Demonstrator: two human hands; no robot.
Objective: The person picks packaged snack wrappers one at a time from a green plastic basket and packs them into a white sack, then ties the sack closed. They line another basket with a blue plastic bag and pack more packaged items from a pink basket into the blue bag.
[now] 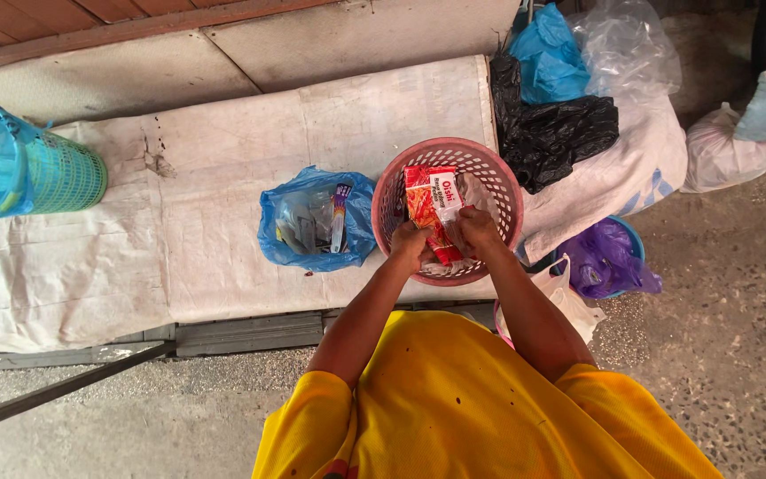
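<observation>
My left hand and my right hand both grip a red and white snack packet, holding it up over a pink plastic basket. The basket sits on a bench covered with a white sack cloth. Under the packet, inside the basket, lies some clear and white wrapping, partly hidden by my hands. My arms come out of yellow sleeves at the bottom of the view.
An open blue plastic bag with small packets lies left of the basket. A green basket lined with a blue bag lies at far left. Black, blue and clear bags pile at right; a purple bag sits on the floor.
</observation>
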